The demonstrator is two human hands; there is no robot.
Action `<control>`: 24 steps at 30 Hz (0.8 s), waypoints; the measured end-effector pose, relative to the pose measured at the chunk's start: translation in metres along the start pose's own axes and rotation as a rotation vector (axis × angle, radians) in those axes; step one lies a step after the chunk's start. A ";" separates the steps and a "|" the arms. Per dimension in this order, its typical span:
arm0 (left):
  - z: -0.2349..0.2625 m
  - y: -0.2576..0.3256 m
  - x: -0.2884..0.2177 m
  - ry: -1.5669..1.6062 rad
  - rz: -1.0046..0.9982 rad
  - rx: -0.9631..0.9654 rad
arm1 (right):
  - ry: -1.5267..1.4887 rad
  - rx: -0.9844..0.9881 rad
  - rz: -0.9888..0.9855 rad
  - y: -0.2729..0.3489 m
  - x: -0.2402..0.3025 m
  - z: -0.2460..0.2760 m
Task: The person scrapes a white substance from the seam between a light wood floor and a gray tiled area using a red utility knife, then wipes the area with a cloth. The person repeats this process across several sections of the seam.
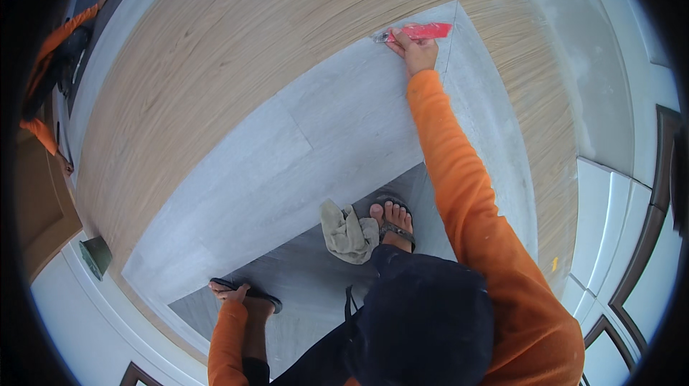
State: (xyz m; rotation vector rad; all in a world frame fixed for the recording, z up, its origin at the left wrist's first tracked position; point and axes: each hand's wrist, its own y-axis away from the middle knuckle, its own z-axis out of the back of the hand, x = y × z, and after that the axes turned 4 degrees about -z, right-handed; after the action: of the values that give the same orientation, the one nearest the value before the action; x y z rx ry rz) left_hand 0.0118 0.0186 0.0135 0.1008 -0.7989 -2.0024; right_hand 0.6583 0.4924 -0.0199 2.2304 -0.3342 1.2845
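My right hand [416,52], stretched far forward, is closed around a flat red-handled tool [428,30] smeared with white. Its narrow silvery end points left; I cannot make out the exact kind. The hand is over light grey planks [344,110], near their far corner and a thin seam [451,49]. At the lower left, my left hand [232,292] is down by my sandalled left foot [267,304]; whether it touches the foot is unclear, and its fingers are too small to read. A crumpled grey-beige cloth [348,235] lies beside my right foot [394,221].
Wood-toned planks [179,63] border the grey ones on the far and right sides. Dark grey floor [301,271] is under my feet. White panelled units [599,221] stand at right. A green object [95,255] sits at left. Another person in orange sleeves [61,34] is at far left.
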 end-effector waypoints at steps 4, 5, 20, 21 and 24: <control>0.013 0.015 -0.017 -0.033 0.031 0.039 | 0.010 -0.015 0.021 0.002 0.001 0.000; 0.015 0.018 -0.022 -0.026 0.039 0.048 | 0.062 0.011 -0.004 0.002 0.002 0.000; 0.012 0.016 -0.012 0.067 0.044 0.105 | -0.073 -0.049 0.035 0.001 -0.001 -0.001; 0.011 0.014 -0.010 0.055 0.030 0.090 | -0.032 -0.024 0.044 0.000 -0.001 0.000; 0.008 0.009 -0.006 0.038 0.011 0.063 | 0.052 0.049 0.038 -0.001 0.000 0.000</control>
State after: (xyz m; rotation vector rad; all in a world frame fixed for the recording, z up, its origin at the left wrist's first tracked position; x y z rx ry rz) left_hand 0.0190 0.0249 0.0239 0.1700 -0.8367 -1.9599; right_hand 0.6590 0.4934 -0.0205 2.2367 -0.3297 1.3821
